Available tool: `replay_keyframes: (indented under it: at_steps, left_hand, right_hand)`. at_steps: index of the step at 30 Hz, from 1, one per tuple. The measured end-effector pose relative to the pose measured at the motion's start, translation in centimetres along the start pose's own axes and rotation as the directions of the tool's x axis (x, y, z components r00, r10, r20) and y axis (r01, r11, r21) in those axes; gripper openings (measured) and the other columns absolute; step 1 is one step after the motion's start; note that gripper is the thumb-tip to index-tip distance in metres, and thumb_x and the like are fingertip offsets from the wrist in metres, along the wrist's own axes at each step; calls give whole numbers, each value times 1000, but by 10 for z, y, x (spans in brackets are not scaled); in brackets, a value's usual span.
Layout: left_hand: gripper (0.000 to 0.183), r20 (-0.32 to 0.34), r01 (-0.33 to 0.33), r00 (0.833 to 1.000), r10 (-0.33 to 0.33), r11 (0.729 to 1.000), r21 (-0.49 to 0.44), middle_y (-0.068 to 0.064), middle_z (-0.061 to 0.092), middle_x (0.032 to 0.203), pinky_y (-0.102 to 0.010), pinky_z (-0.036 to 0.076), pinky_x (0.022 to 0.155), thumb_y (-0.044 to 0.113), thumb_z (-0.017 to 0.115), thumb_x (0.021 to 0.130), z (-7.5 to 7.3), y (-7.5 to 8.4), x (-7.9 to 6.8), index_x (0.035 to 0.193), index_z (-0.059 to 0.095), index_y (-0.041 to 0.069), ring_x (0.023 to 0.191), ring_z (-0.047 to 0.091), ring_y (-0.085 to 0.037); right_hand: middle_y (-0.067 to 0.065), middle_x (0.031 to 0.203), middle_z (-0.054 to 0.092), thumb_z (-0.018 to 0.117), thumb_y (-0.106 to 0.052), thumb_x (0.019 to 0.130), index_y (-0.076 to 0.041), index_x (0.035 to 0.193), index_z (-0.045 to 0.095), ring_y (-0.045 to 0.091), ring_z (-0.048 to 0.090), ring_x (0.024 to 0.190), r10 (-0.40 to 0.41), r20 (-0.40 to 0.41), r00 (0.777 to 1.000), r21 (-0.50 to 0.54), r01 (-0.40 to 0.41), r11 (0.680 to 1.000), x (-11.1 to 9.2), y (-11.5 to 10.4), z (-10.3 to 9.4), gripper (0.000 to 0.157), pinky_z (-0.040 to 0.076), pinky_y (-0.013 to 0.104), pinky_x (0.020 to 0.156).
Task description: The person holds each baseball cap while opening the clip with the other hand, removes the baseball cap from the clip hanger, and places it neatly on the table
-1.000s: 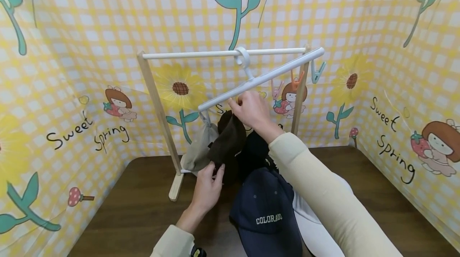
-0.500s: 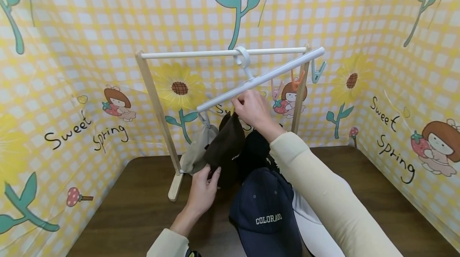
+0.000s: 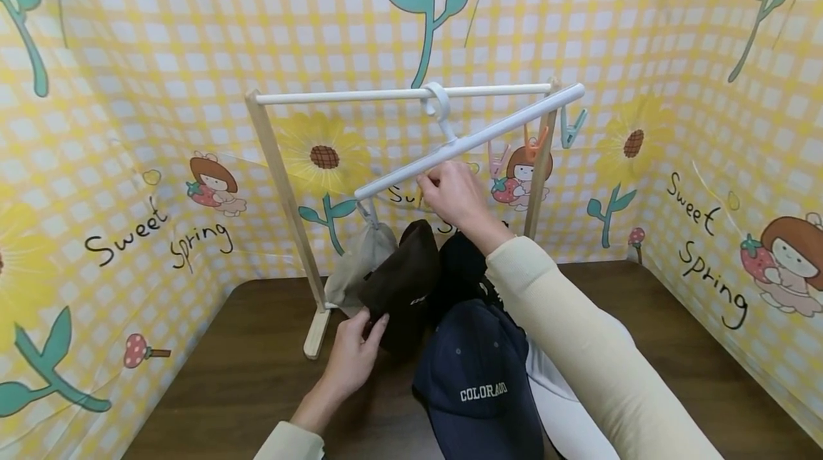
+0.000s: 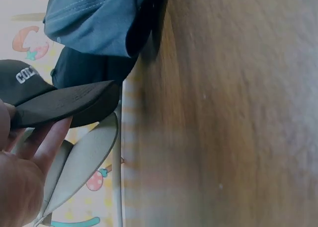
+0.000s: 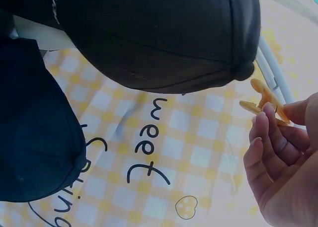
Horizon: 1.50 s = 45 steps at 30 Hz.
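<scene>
A dark brown cap (image 3: 401, 271) is tilted below the white hanger (image 3: 469, 135). My left hand (image 3: 350, 353) pinches its brim (image 4: 69, 103), with fingers under the brim in the left wrist view. Just beneath the hanger bar, my right hand (image 3: 456, 192) pinches a yellow clothespin (image 5: 271, 98), whose jaws stand apart with no cap between them. The brown cap's crown (image 5: 164, 38) is close by, separate from the clothespin. From the hanger's low left end a beige cap (image 3: 360, 260) hangs by a grey clip (image 3: 368, 211).
The hanger hooks over the rod of a wooden rack (image 3: 279, 188). Pink (image 3: 498, 158), orange (image 3: 535, 142) and teal (image 3: 572, 128) clothespins hang from its raised right side. A navy COLORADO cap (image 3: 482, 374), a black cap (image 3: 455, 267) and a white cap (image 3: 559, 403) lie on the table (image 3: 212, 374).
The brown cap has moved down and away from my right hand, its crown now lower. My left hand has shifted down and left with the brim. The right hand stays under the hanger.
</scene>
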<state>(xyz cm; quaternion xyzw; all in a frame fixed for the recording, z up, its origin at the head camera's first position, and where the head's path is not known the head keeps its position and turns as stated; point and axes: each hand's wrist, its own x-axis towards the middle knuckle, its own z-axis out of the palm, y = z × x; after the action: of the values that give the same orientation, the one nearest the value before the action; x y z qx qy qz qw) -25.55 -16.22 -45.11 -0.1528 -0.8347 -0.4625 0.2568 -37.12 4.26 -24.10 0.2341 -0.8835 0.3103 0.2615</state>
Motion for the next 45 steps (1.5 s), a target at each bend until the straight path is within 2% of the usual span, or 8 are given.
replay_keyframes:
  at_steps: [11,16,20,23,29,37,42,45]
  left_hand:
    - [23,202,231,959,-201,962,-142,-8,62,72,-32,57,57,18,60,105,-16,-7,-9,87,55,3,58,64,-18]
    - [28,352,450,869,-348,852,-269,-20,65,94,-47,62,68,19,55,108,-28,-14,-8,123,48,-3,81,73,-34]
    - [32,467,584,755,-460,796,-160,-21,59,87,-46,62,71,23,55,108,-42,-22,-7,113,42,-7,81,72,-36]
    - [50,456,622,720,-523,778,-89,-33,62,110,-47,61,81,27,59,106,-56,-29,-1,125,41,-16,97,71,-39]
    - [80,368,639,748,-552,748,-177,-33,29,159,-56,41,111,42,51,108,-74,-42,24,158,13,-9,142,39,-47]
    - [39,177,537,844,-507,805,-252,-21,63,129,-37,50,97,18,53,108,-57,-55,41,140,47,-5,114,61,-23]
    - [19,-115,251,958,-264,961,-120,-14,72,95,-19,50,63,7,68,99,-54,-52,44,116,65,-2,74,67,-8]
    - [14,-263,30,965,-14,998,57,-16,74,84,-18,48,54,4,72,95,-59,-38,51,108,70,0,63,69,-17]
  right_hand:
    - [-1,48,45,55,-35,106,-15,52,55,16,42,43,-43,25,999,-87,45,995,-3,-1,0,57,27,27,41]
    - [-1,47,46,58,-39,105,-16,52,56,16,41,41,-62,-1,998,-90,61,994,-3,0,1,58,25,27,40]
    - [-1,47,44,62,-45,102,-16,53,55,16,40,41,-56,-25,998,-97,53,994,-4,0,3,57,25,27,40]
    - [-1,48,43,62,-47,101,-16,54,55,16,40,42,-58,-36,998,-108,54,993,-5,0,5,57,25,27,41]
    - [-1,48,43,62,-47,101,-14,55,57,16,40,43,-66,-48,997,-122,60,991,-6,0,8,56,26,28,42]
    - [-2,47,42,62,-46,101,-16,53,55,16,40,42,-71,-48,996,-116,65,991,-7,0,12,57,27,28,42]
    - [-2,46,42,61,-48,101,-15,52,52,15,39,40,-34,-69,997,-106,27,994,-7,0,13,60,25,26,40]
    - [-2,44,43,56,-47,102,-16,49,51,14,37,39,-1,-92,996,-106,-9,994,-5,1,11,61,23,26,41]
